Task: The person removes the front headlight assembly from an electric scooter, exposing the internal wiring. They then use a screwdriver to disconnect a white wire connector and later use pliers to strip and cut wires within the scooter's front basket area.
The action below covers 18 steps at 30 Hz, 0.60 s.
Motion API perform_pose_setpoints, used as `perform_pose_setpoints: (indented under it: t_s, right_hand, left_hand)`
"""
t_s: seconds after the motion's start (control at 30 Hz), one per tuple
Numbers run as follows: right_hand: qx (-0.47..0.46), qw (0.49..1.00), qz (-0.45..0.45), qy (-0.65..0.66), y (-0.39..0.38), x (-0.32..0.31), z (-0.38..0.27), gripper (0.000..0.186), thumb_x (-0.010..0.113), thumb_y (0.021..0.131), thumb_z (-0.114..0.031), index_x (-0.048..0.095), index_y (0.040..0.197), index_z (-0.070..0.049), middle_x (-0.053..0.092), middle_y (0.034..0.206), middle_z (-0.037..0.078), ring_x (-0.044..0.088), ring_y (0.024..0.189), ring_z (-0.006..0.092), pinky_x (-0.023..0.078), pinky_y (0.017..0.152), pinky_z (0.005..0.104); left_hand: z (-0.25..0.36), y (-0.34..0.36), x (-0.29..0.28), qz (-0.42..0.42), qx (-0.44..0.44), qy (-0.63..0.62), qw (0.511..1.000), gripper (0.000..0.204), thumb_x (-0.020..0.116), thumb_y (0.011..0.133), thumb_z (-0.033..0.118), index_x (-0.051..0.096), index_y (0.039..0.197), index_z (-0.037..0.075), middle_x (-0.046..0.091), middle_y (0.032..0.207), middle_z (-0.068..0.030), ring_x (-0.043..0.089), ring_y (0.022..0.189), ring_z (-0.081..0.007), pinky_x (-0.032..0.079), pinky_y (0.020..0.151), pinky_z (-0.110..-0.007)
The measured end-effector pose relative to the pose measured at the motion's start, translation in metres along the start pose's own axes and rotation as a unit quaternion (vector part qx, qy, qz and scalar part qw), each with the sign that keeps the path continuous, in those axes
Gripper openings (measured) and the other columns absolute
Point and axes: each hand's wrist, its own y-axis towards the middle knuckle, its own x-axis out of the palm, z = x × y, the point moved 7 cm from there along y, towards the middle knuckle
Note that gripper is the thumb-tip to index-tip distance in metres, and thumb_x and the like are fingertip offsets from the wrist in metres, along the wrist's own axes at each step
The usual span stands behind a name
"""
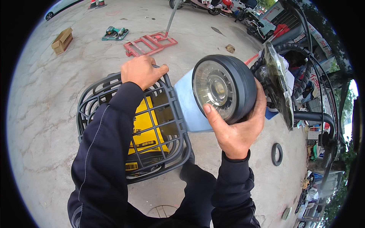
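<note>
A round headlight [218, 89] with a clear ribbed lens and black housing sits in front of a pale blue panel [187, 102]. My right hand [240, 131] wraps round its lower right side, the thumb on the lens rim. My left hand [140, 72] closes over the top rim of a dark grey plastic basket [173, 119], its thumb lying along the edge. Inside the basket, behind its bars, is a yellow and black package [146, 127]. The fingers of my right hand behind the housing are hidden.
Handlebars with wrapped cables [300, 49] and a clear plastic sheet [279, 85] stand close on the right. Farther off are a red metal frame [150, 43], a green tool set [115, 33], a cardboard box [62, 41], a tyre [277, 154] and parked scooters [213, 5].
</note>
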Motion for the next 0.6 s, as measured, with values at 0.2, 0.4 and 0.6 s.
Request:
perform_pose_setpoints:
  t_s: [0.2, 0.4, 0.6]
  right_hand:
    - [-0.072, 0.994, -0.011, -0.082, 0.026, 0.003, -0.007, 0.094, 0.095, 0.069, -0.016, 0.043, 0.144, 0.01, 0.063, 0.129, 0.025, 0.069, 0.115, 0.0312, 0.055, 0.101, 0.0385]
    - [-0.062, 0.994, -0.041, -0.081, 0.023, -0.004, -0.001, 0.095, 0.095, 0.073, -0.01, 0.038, 0.145, 0.014, 0.062, 0.131, 0.027, 0.068, 0.119, 0.0313, 0.055, 0.105, 0.0388]
    - [-0.067, 0.997, 0.007, -0.041, 0.036, 0.005, -0.009, 0.088, 0.096, 0.069, -0.021, 0.051, 0.137, 0.011, 0.068, 0.124, 0.027, 0.073, 0.11, 0.0326, 0.058, 0.097, 0.0384]
  left_hand:
    - [0.005, 0.002, 0.002, -0.004, 0.005, -0.007, 1.0, 0.054, 0.068, 0.076, 0.058, 0.083, 0.094, 0.01, 0.078, 0.087, -0.016, 0.075, 0.088, -0.0338, 0.058, 0.081, -0.042]
    - [0.001, 0.001, 0.004, 0.001, -0.002, -0.003, 1.0, 0.052, 0.068, 0.079, 0.058, 0.083, 0.097, 0.011, 0.077, 0.084, -0.0152, 0.075, 0.086, -0.0352, 0.058, 0.082, -0.043]
    - [-0.001, 0.003, 0.004, -0.008, 0.0, 0.008, 1.0, 0.057, 0.067, 0.075, 0.059, 0.082, 0.098, 0.01, 0.078, 0.089, -0.0152, 0.075, 0.09, -0.035, 0.058, 0.081, -0.042]
